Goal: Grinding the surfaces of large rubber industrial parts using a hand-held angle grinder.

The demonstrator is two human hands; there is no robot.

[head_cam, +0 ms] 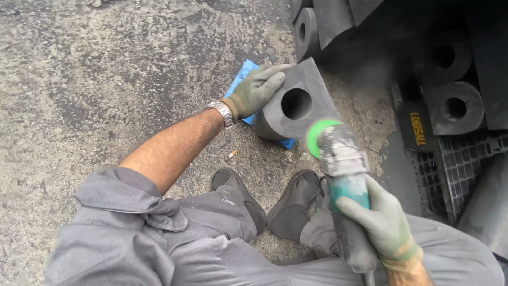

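Bracing a dark grey block on blue cloth: left hand flat on its corner, fingers spread. Right hand clamped round angle grinder. Risk: disc catching the edge, kicking toward that hand.

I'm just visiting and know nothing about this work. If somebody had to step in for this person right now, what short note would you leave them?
Left hand: gloved, pressed flat on the top edge of the dark grey block with a round hole, steadying it.
Right hand: gloved, gripping the body of the angle grinder; its green disc is at the block's lower front edge.
The block stands on a blue sheet on the concrete ground, just ahead of the person's shoes.
More dark blocks with holes are stacked to the right.
Done: dust hangs near the block, so grinding seems under way. How much edge remains I cannot tell.
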